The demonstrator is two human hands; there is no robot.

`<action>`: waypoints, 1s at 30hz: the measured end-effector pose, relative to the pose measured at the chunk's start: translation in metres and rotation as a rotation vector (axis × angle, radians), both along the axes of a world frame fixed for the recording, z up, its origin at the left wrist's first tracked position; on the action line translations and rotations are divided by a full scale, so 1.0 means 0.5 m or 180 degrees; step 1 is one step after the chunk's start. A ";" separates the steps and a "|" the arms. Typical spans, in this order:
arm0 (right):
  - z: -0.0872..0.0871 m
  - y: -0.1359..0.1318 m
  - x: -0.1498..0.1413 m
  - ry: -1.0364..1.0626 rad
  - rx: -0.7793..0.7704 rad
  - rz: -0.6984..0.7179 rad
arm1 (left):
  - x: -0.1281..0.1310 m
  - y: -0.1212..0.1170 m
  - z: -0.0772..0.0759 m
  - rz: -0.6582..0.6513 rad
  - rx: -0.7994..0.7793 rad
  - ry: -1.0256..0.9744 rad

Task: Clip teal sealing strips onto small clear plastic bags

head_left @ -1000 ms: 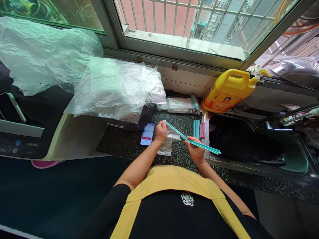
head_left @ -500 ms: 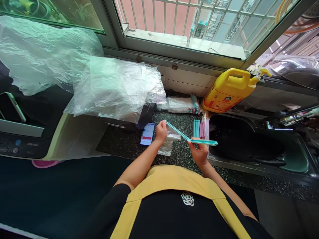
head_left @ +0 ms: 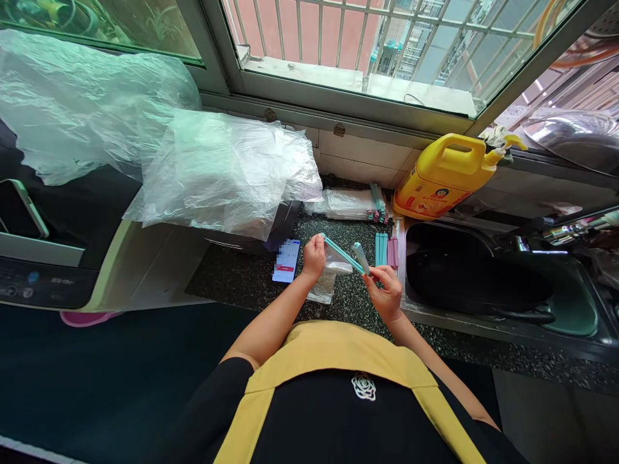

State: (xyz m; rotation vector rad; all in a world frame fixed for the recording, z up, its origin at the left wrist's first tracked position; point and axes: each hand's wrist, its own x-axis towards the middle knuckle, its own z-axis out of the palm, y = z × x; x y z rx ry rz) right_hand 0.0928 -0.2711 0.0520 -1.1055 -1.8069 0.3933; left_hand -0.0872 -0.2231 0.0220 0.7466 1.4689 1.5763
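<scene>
The left hand (head_left: pixel 314 256) pinches one end of the teal sealing clip (head_left: pixel 342 252); the right hand (head_left: pixel 385 293) grips its hinged end. Clip judged light, stiff (hold near ends); thin bag (head_left: pixel 329 274) below, limp, slippery.

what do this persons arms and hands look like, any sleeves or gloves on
Both forearms are bare down to the wrist, and the left hand and right hand wear no gloves. No watch, bracelet or ring can be made out. The garment is short-sleeved: a black top with broad yellow panels over the shoulders and upper chest, and a small white rose emblem on the front.
</scene>
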 end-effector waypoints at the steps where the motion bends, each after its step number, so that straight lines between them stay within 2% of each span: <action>1: -0.002 0.000 0.000 0.0000 -0.0012 0.0007 | 0.000 0.000 0.001 -0.0030 0.0023 -0.0064; 8: -0.014 0.003 -0.002 0.0009 -0.0297 0.0008 | 0.002 -0.001 0.010 -0.0158 0.0168 -0.0442; 13: -0.020 0.002 -0.005 -0.0103 -0.0503 0.0099 | 0.004 -0.007 0.027 -0.0208 0.0224 -0.0538; 18: -0.015 -0.001 -0.009 -0.0214 -0.0566 0.0131 | 0.004 -0.015 0.041 -0.0269 0.0277 -0.0356; 26: -0.018 -0.001 -0.009 -0.0325 -0.0610 0.0089 | 0.002 -0.017 0.033 -0.0422 0.0377 -0.0075; 30: -0.023 -0.002 -0.009 -0.0366 -0.0609 0.0085 | 0.002 -0.021 0.039 -0.0561 0.0452 -0.0034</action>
